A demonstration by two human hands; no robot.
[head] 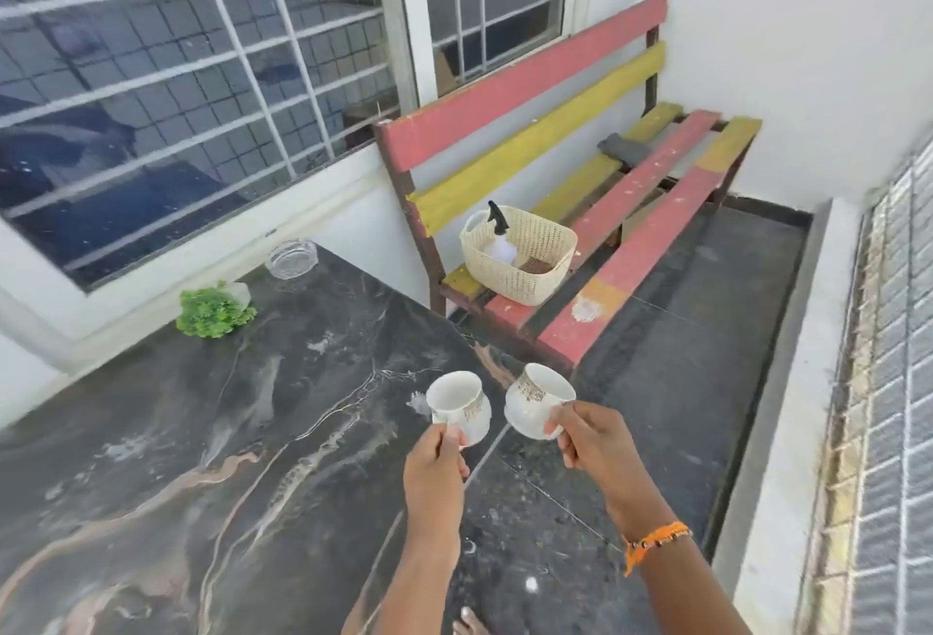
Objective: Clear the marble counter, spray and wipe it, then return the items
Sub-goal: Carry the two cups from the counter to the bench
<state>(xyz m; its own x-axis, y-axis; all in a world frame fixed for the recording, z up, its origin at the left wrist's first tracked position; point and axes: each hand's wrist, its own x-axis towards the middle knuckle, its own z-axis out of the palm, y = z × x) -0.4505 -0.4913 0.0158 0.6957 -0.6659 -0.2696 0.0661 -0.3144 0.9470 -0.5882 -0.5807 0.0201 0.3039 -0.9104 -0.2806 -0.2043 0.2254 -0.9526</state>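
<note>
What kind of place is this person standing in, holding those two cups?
Probably a home balcony or porch. A painted wooden bench stands against the white wall, barred windows run along one side, and a dark marble counter holds a small green plant and a glass dish.

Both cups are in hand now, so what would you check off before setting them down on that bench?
1. Left hand grips left cup: ok.
2. Right hand grips right cup: ok.
3. Cups empty: cannot tell, though both tilt.
4. Bare slat on bench beside basket: ok.
5. Counter cleared: not ok; plant and glass dish remain.
</note>
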